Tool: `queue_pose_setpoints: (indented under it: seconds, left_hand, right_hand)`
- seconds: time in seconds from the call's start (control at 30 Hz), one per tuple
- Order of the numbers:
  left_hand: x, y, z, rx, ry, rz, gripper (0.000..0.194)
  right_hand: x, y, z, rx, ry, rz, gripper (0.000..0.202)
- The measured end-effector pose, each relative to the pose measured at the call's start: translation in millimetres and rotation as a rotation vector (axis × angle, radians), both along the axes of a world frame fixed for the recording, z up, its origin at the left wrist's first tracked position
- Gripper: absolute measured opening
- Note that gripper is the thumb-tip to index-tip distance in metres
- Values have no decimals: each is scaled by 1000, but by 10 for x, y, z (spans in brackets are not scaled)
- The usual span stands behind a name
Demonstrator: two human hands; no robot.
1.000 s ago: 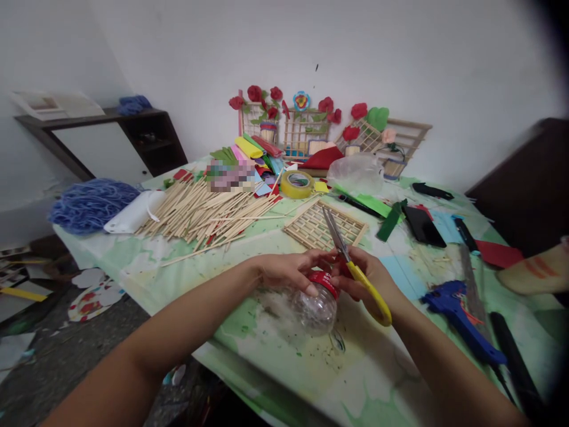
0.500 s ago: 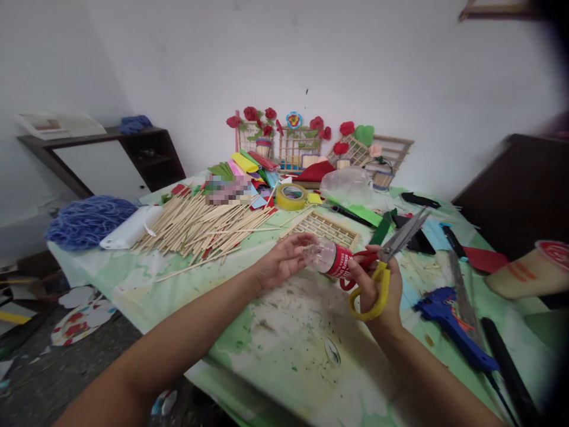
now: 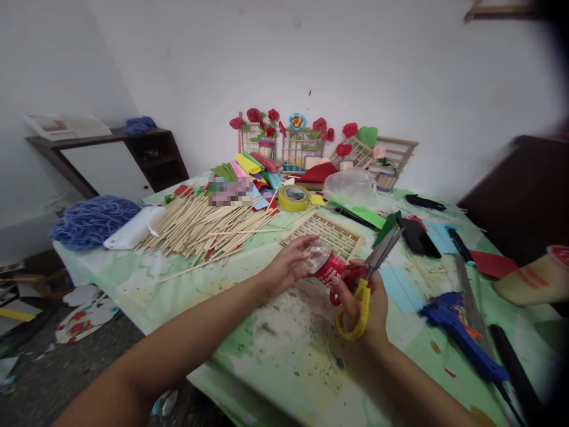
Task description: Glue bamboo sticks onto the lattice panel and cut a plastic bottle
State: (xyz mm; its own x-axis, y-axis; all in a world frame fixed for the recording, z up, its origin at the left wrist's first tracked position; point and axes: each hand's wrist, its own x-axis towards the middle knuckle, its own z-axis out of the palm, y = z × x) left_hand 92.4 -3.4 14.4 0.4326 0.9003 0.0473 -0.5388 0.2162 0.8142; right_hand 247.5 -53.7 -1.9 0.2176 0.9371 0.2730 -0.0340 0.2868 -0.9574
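Note:
A clear plastic bottle piece (image 3: pixel 326 265) with a red label is held tilted above the table, between both hands. My left hand (image 3: pixel 287 267) has its fingers curled around the clear end. With my right hand (image 3: pixel 371 305) I grip scissors (image 3: pixel 363 290) with one yellow and one red handle, and the same fingers press the labelled end of the bottle. The scissor blades point up and away to the right, off the bottle. Part of the label end is hidden behind my right fingers.
Many thin bamboo sticks (image 3: pixel 208 228) lie left, beside blue yarn (image 3: pixel 95 220). A bamboo lattice (image 3: pixel 326 234) and a tape roll (image 3: pixel 294 198) lie behind my hands. To the right are a blue glue gun (image 3: pixel 462 335), a phone (image 3: pixel 420 237) and a tilted cup (image 3: pixel 533 277).
The bottle and my right hand with the scissors have moved slightly left and down. The scissors have turned a little more upright. My left hand stays at the clear end.

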Motion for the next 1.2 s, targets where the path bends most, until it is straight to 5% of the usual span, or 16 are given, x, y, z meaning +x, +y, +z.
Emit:
queue_pose_setpoints:
  seconds: [0.43, 0.6, 0.8, 0.93, 1.2]
  left_hand:
    - [-4, 56, -73, 42, 62, 94, 44]
    - [-194, 225, 12, 54, 74, 246, 45]
    - [-453, 390, 102, 91, 100, 476, 43]
    - [-485, 393, 121, 116, 106, 526, 44]
    - [-392, 334, 95, 204, 301, 491, 47]
  right_hand:
    - [-19, -17, 23, -52, -2, 111, 45]
    - [159, 62, 179, -58, -247, 159, 42]
    - [355, 171, 295, -126, -672, 417, 35]
    - [389, 191, 301, -198, -833, 558, 29]
    - [409, 184, 278, -241, -824, 669, 32]
